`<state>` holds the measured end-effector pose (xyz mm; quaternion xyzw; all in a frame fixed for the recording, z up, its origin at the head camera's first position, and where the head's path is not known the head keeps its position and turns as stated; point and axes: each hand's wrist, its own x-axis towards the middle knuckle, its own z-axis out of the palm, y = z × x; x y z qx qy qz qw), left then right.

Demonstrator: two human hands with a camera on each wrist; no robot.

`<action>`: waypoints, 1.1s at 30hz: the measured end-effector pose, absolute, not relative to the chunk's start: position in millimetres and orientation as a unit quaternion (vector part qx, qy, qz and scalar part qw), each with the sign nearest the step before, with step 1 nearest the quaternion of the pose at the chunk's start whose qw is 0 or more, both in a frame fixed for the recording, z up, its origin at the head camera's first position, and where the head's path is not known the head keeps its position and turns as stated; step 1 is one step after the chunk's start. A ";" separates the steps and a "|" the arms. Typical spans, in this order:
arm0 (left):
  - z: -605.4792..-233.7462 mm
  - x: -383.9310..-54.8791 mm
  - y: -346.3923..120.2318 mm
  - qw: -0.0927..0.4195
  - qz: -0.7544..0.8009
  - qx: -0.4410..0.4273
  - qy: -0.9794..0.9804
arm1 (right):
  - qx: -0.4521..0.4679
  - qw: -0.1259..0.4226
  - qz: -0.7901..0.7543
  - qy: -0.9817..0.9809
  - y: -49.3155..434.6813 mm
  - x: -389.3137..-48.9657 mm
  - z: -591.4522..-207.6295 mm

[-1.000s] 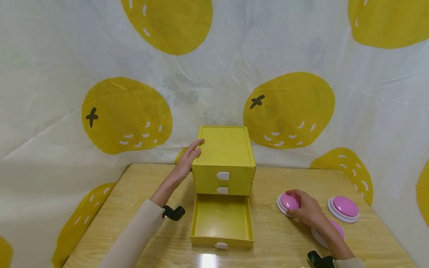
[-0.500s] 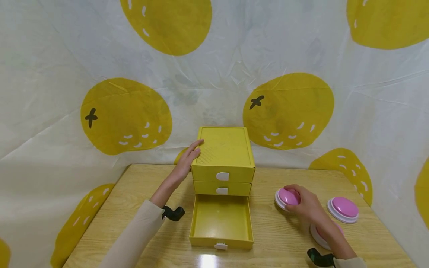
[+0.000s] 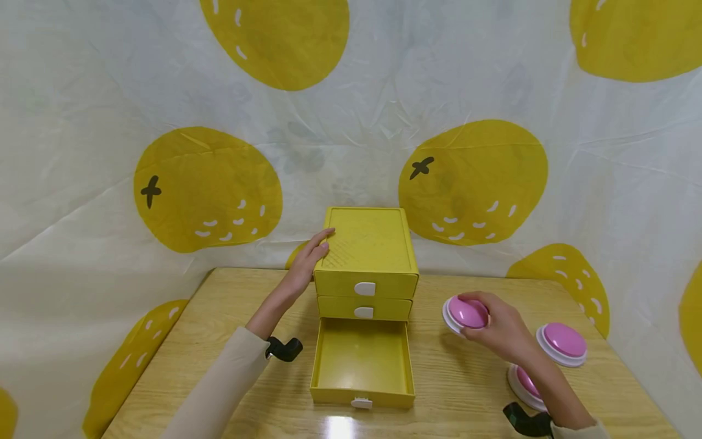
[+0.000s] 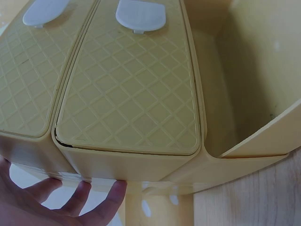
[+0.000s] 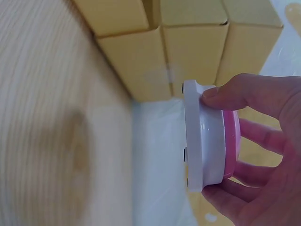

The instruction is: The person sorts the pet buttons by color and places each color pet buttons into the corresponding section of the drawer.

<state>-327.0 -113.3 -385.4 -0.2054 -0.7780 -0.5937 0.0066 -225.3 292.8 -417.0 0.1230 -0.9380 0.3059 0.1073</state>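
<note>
A pink push button with a white base [image 5: 207, 136] is gripped in my right hand [image 3: 501, 326], thumb on one side and fingers on the other. In the right wrist view its underside with small dark feet faces the table, a gap and a shadow between them. My left hand [image 3: 301, 268] rests against the left side of the yellow drawer cabinet [image 3: 367, 241], fingers reaching onto its top edge. The left wrist view has the fingers [image 4: 80, 197] along the cabinet's side. The bottom drawer [image 3: 363, 360] is pulled out with nothing in it; the two upper drawers are closed.
Two more pink buttons stand on the table at the right: one [image 3: 562, 341] beyond my right wrist, the other [image 3: 526, 387] partly hidden under my forearm. The wooden table [image 3: 439, 402] ends at a fruit-patterned sheet [image 3: 351, 122] behind and at the sides.
My right hand has lifted the pink button off the table and carried it slightly left, towards the cabinet. My left hand has stayed where it was.
</note>
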 end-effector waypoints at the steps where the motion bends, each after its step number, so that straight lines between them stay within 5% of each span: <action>1: -385.5 -327.1 -113.1 0.007 -0.593 -0.205 -0.779 | 0.127 0.112 0.304 -0.938 290.3 -223.7 -414.0; 33: -385.0 -325.9 -113.7 -0.004 -0.605 -0.198 -0.771 | 0.330 0.164 0.296 -0.882 215.6 -177.0 -373.9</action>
